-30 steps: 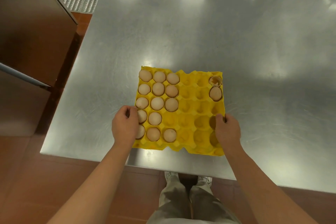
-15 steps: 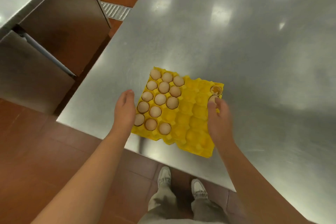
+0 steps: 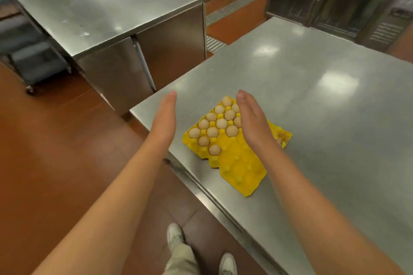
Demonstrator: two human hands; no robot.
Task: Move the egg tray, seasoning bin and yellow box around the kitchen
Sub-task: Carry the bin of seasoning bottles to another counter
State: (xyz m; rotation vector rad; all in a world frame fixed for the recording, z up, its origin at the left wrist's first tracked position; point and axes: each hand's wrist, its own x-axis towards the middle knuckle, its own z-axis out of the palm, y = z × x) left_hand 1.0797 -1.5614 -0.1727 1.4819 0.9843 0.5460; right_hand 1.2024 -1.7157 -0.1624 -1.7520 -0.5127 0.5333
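Both hands, left hand (image 3: 165, 111) and right hand (image 3: 248, 116), hover with fingers straight, gripping nothing, while the yellow egg tray (image 3: 232, 147) lies at the tabletop's (image 3: 312, 100) seven-o'clock edge, where a nudge could spill eggs (image 3: 212, 132).

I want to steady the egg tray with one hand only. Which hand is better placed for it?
Probably the right hand: it hovers open directly over the egg tray and its eggs. The left hand, also open, hangs beside the tray, over the steel table's corner.
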